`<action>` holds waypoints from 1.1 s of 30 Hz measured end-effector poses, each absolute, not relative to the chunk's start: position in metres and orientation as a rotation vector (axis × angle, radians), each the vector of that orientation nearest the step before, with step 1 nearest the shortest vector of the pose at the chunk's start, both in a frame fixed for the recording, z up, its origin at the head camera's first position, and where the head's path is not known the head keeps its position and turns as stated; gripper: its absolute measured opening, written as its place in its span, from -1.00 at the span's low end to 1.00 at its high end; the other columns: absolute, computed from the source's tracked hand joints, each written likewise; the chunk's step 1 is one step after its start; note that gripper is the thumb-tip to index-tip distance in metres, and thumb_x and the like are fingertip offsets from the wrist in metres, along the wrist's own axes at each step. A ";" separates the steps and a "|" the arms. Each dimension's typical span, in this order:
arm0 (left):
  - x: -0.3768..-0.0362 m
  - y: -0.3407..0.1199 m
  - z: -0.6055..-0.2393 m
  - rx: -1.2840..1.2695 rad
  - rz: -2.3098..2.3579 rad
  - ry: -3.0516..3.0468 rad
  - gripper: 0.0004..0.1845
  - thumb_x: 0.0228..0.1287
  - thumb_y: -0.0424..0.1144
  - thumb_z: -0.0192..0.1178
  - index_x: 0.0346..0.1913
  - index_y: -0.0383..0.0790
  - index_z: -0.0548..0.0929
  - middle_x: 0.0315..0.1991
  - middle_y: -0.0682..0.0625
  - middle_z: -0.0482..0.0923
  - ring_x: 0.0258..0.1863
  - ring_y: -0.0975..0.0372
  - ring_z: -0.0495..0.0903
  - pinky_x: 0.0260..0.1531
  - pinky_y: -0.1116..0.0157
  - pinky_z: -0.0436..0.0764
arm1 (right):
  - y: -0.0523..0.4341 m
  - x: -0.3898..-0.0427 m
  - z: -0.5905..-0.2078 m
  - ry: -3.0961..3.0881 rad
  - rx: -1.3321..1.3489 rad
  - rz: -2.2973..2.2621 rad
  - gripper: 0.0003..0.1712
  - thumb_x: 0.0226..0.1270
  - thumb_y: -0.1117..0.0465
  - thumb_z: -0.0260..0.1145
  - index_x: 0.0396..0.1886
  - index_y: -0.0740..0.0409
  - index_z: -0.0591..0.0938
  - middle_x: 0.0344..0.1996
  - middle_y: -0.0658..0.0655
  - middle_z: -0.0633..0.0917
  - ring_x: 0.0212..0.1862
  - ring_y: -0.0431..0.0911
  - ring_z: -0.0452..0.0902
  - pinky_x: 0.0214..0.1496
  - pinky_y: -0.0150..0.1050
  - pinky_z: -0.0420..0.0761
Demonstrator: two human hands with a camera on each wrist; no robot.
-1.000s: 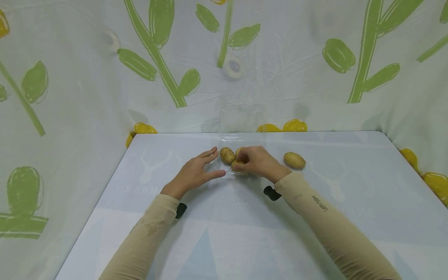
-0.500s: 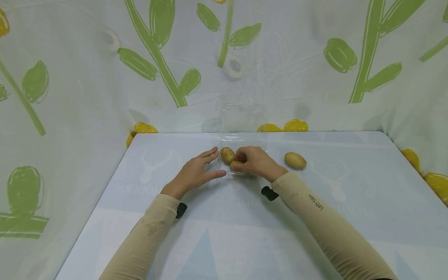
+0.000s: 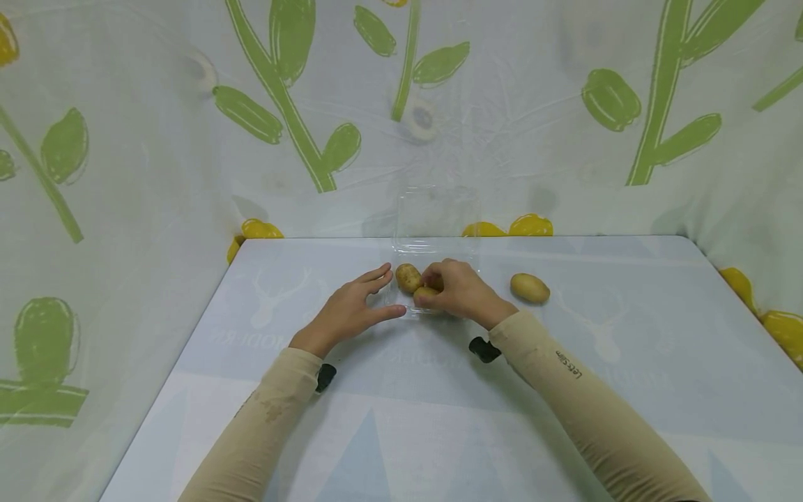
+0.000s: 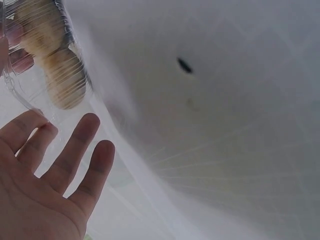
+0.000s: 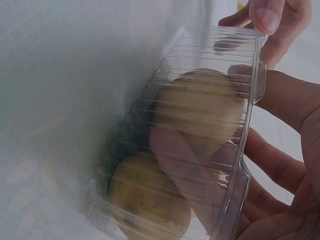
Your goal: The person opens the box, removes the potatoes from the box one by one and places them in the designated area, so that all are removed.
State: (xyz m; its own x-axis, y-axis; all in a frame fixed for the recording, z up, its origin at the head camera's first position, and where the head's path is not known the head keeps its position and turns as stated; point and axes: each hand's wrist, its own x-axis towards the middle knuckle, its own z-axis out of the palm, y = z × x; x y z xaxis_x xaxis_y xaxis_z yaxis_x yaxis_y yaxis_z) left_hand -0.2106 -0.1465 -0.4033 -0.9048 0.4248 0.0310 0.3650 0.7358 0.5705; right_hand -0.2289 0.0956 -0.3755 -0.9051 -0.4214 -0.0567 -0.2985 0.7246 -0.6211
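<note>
potatoes: three are showing, two (image 3: 408, 277) (image 3: 426, 293) sitting in the container, one (image 3: 530, 287) lying outside
clear plastic container (image 3: 436, 216): one
hands: two (image 3: 348, 310) (image 3: 461, 289)

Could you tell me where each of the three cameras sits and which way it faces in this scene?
Head: worn on the head, looking forward and down at the table; both sleeved forearms, the left hand and the right hand show, beside a loose potato.
Left wrist: at the left wrist, looking past the open palm toward the clear container.
Right wrist: at the right wrist, close to the container wall, potatoes inside; right-hand fingers show.
Shared: all three see the container and potatoes in it.
</note>
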 end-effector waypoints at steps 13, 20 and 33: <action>-0.209 -0.146 -0.402 0.665 0.902 2.836 -0.04 0.22 0.36 0.29 0.54 -0.10 0.32 0.58 0.21 0.11 0.54 0.17 0.14 0.44 0.00 0.25 | 0.098 -0.230 -0.376 2.791 -0.609 -0.907 -0.47 0.20 0.00 0.57 0.08 0.19 0.73 -0.01 0.16 0.71 0.03 0.00 0.55 0.16 -0.06 0.56; -0.210 -0.147 -0.403 0.666 0.887 2.841 -0.04 0.22 0.38 0.27 0.55 -0.06 0.30 0.58 0.23 0.09 0.54 0.16 0.14 0.43 0.00 0.25 | 0.098 -0.230 -0.373 2.787 -0.606 -0.924 -0.42 0.18 -0.01 0.56 0.13 0.19 0.72 0.07 0.18 0.70 0.16 0.07 0.53 0.28 0.01 0.49; -0.210 -0.147 -0.403 0.664 0.894 2.840 -0.03 0.21 0.39 0.27 0.54 -0.10 0.31 0.58 0.19 0.11 0.54 0.16 0.13 0.44 -0.01 0.25 | 0.100 -0.225 -0.370 2.777 -0.658 -1.010 -0.40 0.22 0.05 0.52 0.19 0.27 0.68 0.07 0.22 0.73 0.08 0.01 0.66 0.20 -0.06 0.59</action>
